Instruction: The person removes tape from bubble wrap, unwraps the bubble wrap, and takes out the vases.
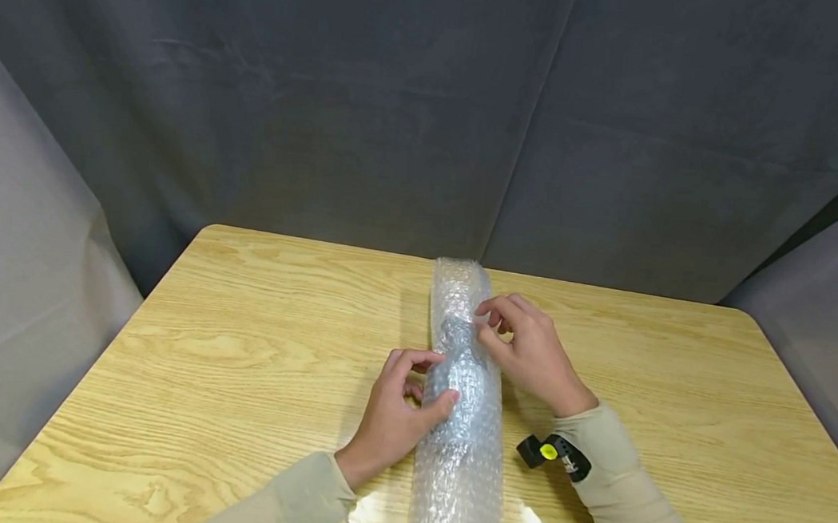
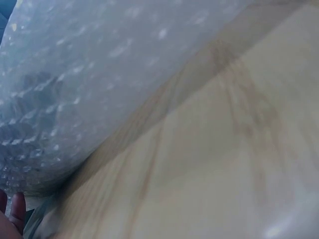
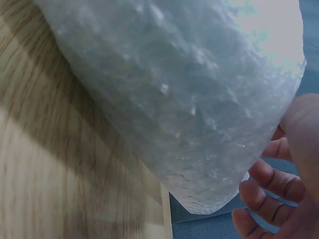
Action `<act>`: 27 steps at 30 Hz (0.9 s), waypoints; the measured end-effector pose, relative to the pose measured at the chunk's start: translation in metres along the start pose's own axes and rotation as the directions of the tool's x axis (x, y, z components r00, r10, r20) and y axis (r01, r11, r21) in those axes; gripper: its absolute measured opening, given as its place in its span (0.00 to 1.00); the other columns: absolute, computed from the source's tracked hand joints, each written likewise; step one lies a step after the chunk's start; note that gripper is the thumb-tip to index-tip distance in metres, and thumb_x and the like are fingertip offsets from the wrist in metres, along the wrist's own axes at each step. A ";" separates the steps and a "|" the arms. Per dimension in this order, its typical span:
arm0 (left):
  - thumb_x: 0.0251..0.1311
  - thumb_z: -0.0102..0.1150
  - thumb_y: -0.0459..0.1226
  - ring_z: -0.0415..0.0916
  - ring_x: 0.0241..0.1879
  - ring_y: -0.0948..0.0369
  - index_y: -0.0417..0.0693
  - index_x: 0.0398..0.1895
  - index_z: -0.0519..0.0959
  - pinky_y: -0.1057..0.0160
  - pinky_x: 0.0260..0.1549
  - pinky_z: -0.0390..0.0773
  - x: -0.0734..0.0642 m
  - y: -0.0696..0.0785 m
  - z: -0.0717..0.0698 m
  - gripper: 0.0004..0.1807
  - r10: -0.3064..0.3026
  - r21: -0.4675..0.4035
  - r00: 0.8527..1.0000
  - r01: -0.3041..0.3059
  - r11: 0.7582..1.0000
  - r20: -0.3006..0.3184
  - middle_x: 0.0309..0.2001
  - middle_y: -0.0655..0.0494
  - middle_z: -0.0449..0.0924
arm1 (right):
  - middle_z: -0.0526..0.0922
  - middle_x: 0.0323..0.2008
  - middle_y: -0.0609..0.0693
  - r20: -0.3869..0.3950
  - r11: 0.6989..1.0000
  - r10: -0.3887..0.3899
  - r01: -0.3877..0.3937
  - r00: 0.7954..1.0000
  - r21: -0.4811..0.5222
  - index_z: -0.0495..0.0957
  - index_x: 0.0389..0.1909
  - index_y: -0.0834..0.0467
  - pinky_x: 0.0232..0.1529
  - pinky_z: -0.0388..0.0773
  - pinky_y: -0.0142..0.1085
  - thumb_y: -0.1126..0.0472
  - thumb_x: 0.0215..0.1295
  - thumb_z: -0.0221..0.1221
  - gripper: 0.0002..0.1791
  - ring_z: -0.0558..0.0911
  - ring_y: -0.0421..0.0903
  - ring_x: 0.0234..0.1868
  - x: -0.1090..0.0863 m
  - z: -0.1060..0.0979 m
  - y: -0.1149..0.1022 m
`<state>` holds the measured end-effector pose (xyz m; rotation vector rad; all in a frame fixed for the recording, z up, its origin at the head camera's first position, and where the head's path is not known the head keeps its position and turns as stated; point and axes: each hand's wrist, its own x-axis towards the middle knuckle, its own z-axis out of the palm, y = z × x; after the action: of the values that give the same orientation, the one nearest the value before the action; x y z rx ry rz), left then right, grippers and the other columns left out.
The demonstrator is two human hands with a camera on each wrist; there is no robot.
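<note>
Clear bubble wrap (image 1: 457, 488) | long axis points away from me | my left hand (image 1: 391, 416) wide, touching it | right hand (image 1: 532, 352) at its edge, pinching: can't tell

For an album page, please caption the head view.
Left hand and right hand at a bubble-wrapped bundle on a wood-grain table, before a dark curtain.

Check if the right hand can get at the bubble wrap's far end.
Probably yes: the right hand is beside the bubble wrap, just short of its far end, and nothing visible blocks the way; the left hand is farther back.
</note>
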<state>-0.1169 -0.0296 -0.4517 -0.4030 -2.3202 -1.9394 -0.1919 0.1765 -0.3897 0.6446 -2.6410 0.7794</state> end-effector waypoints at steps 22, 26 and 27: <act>0.61 0.70 0.44 0.70 0.51 0.62 0.55 0.60 0.77 0.69 0.42 0.80 0.000 0.000 -0.004 0.24 -0.018 -0.015 1.000 0.018 1.000 0.009 0.56 0.54 0.73 | 0.78 0.31 0.47 0.004 0.999 0.005 -0.005 1.000 0.035 0.83 0.40 0.53 0.36 0.76 0.35 0.65 0.63 0.57 0.09 0.79 0.45 0.34 0.002 0.002 -0.002; 0.61 0.69 0.44 0.70 0.51 0.62 0.55 0.61 0.77 0.69 0.42 0.80 -0.001 0.001 -0.004 0.24 -0.021 -0.009 1.000 0.021 1.000 0.013 0.56 0.54 0.73 | 0.78 0.31 0.46 0.004 1.000 0.007 -0.007 1.000 0.029 0.83 0.39 0.53 0.36 0.76 0.35 0.65 0.64 0.57 0.09 0.78 0.45 0.34 0.002 0.002 -0.003; 0.61 0.69 0.44 0.70 0.51 0.62 0.55 0.61 0.77 0.69 0.42 0.79 0.000 0.001 -0.004 0.24 -0.021 -0.006 1.000 0.021 1.000 0.013 0.56 0.54 0.73 | 0.78 0.31 0.46 0.004 1.000 0.007 -0.007 1.000 0.027 0.83 0.39 0.53 0.36 0.76 0.35 0.65 0.64 0.56 0.09 0.78 0.45 0.34 0.002 0.002 -0.003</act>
<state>-0.1167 -0.0332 -0.4504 -0.3947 -2.3365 -1.9597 -0.1924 0.1728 -0.3893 0.6453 -2.6418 0.8177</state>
